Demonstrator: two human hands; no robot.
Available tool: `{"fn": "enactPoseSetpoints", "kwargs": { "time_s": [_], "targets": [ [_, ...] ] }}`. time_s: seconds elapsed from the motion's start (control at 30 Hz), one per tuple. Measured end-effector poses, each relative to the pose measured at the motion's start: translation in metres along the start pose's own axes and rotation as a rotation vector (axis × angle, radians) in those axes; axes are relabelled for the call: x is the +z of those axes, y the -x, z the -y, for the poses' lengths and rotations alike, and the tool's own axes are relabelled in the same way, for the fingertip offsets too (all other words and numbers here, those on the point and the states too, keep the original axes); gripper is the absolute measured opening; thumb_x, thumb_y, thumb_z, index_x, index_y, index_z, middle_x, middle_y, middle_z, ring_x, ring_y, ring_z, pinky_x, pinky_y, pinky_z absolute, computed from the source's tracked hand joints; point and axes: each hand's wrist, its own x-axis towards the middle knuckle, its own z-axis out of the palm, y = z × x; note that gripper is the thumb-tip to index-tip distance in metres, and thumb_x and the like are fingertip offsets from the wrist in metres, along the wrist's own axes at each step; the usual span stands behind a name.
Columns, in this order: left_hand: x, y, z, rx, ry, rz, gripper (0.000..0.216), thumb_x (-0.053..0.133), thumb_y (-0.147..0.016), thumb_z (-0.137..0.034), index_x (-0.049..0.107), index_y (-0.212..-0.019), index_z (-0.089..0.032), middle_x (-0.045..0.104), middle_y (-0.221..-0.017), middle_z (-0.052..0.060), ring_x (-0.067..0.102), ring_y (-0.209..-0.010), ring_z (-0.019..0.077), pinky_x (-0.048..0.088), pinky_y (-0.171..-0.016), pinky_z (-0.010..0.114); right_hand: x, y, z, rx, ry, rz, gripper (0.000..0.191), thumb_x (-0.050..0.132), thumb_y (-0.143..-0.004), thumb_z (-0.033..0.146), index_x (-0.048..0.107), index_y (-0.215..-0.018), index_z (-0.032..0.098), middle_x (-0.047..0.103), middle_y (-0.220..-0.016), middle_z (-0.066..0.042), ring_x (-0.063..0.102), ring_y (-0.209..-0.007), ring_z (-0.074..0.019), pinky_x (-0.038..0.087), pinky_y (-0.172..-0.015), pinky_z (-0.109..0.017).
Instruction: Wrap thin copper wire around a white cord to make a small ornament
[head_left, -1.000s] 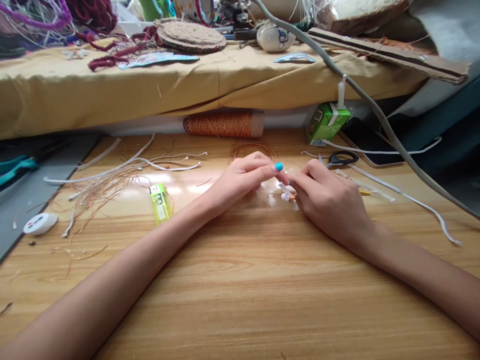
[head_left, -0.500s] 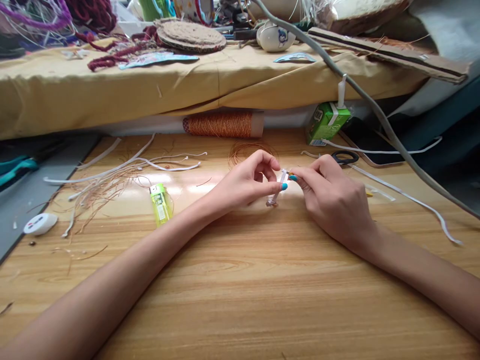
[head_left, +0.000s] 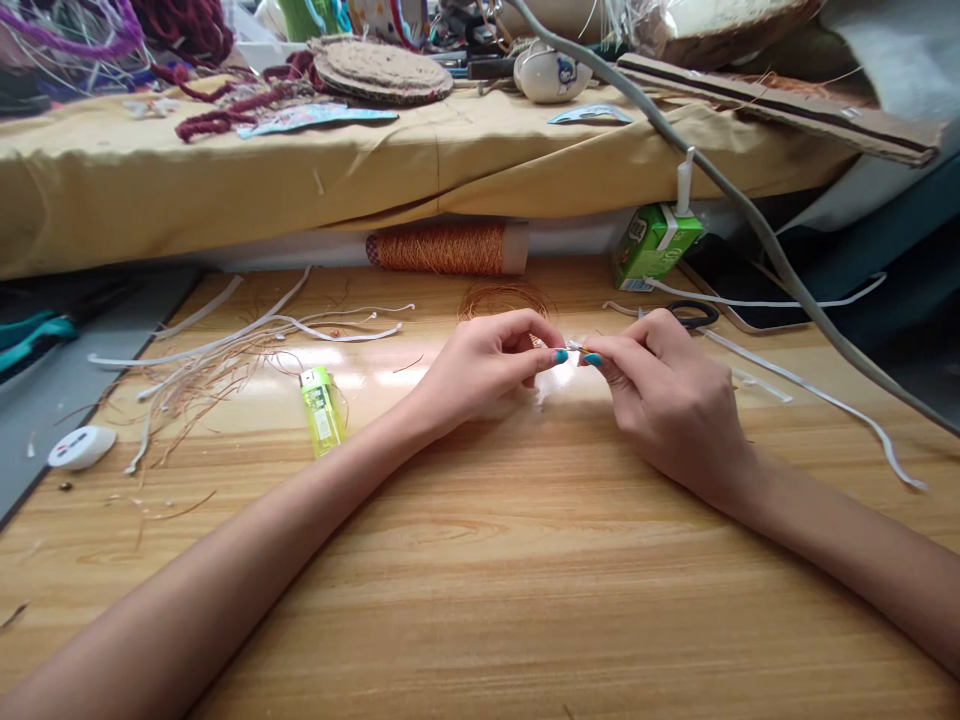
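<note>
My left hand (head_left: 491, 365) and my right hand (head_left: 660, 395) meet over the middle of the wooden table (head_left: 480, 560), fingertips almost touching. Both pinch a small white strip piece (head_left: 574, 346) with copper thread on it, held between thumbs and forefingers; most of it is hidden by the fingers. A loose coil of copper thread (head_left: 504, 298) lies just behind the hands. A spool of copper thread (head_left: 446, 248) lies on its side farther back, under the cloth-covered shelf.
A green lighter (head_left: 321, 408) lies left of my hands, beside white strips and copper scraps (head_left: 225, 345). Black-handled scissors (head_left: 694, 315), more white strips (head_left: 817, 395), a green juice carton (head_left: 654, 242) and a grey cable (head_left: 750, 215) sit right. A white round object (head_left: 81, 446) lies far left.
Both hands have lifted slightly off the table and turned the small white piece from hanging downward to held level between the fingertips. Arms stay in place.
</note>
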Motion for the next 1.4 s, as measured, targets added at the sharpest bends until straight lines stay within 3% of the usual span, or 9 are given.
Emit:
{"fn": "enactPoseSetpoints", "kwargs": {
  "time_s": [0.17, 0.43, 0.83, 1.4],
  "targets": [
    [-0.0002, -0.0005, -0.0018, -0.039, 0.075, 0.035, 0.017, 0.052, -0.069, -0.024, 0.06, -0.08, -0.014, 0.058, -0.065, -0.001, 0.042, -0.047, 0.0032, 0.031, -0.046, 0.018, 0.0011, 0.0014, -0.0005, -0.043, -0.009, -0.006, 0.023, 0.036, -0.083, 0.021, 0.059, -0.087, 0.018, 0.044, -0.068, -0.002, 0.04, -0.057, -0.0087, 0.03, -0.049, -0.021],
    [-0.0014, -0.001, -0.0019, -0.093, 0.175, 0.008, 0.019, 0.052, -0.069, -0.027, 0.059, -0.08, -0.013, 0.053, -0.059, -0.002, 0.04, -0.044, 0.0031, 0.029, -0.042, 0.018, 0.0012, 0.0006, 0.0, -0.079, -0.017, 0.016, 0.023, 0.037, -0.082, 0.018, 0.06, -0.086, 0.017, 0.046, -0.066, -0.002, 0.041, -0.056, -0.0083, 0.031, -0.049, -0.02],
    [-0.0009, -0.0034, 0.0028, -0.095, 0.285, 0.012, 0.017, 0.057, -0.067, -0.027, 0.051, -0.076, -0.014, 0.053, -0.065, -0.002, 0.036, -0.042, 0.001, 0.027, -0.04, 0.016, 0.0018, 0.0008, -0.0001, -0.103, 0.0, 0.075, 0.023, 0.037, -0.082, 0.018, 0.06, -0.088, 0.019, 0.049, -0.068, -0.001, 0.042, -0.055, -0.0077, 0.031, -0.05, -0.02],
    [0.0003, -0.0048, 0.007, -0.035, 0.21, 0.042, 0.023, 0.058, -0.067, -0.03, 0.046, -0.078, -0.014, 0.054, -0.073, 0.0, 0.049, -0.062, 0.0057, 0.037, -0.053, 0.017, 0.0016, 0.0001, 0.0006, -0.066, 0.066, 0.092, 0.025, 0.036, -0.082, 0.018, 0.06, -0.083, 0.018, 0.049, -0.067, -0.002, 0.041, -0.057, -0.009, 0.027, -0.051, -0.022]
  ]
}}
